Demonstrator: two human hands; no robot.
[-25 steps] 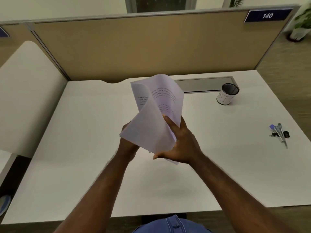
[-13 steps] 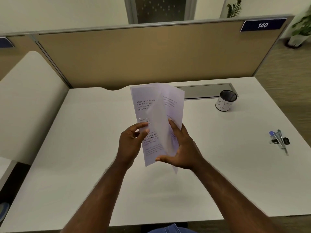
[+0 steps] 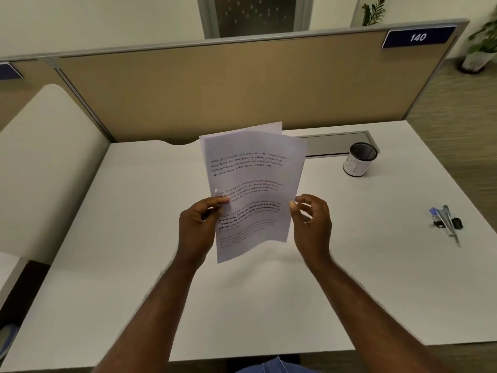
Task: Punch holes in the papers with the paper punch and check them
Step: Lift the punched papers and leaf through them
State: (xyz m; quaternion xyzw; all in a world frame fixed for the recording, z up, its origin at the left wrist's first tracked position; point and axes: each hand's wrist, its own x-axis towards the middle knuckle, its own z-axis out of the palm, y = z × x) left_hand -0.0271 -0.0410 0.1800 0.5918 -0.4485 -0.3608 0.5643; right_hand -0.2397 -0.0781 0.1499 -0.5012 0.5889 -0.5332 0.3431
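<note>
Up over the white desk (image 3: 134, 265), the papers (image 3: 252, 189) are held printed side facing the camera, w/ a small punched hole near the left edge. Left hand (image 3: 197, 227) pinches that edge, thumb on front. Right hand (image 3: 313, 224) is at the right edge w/ fingers loosely curled; can't tell if it's gripping. Mesh cup (image 3: 359, 159) & pens (image 3: 445, 220) sit far right.

Both bare forearms reach forward, raised above the desk. The left hand (image 3: 197, 227) pinches the papers (image 3: 252, 189) between thumb and curled fingers; the right hand (image 3: 313, 224) hovers at their other edge (fingers loosely curled, contact unclear).
</note>
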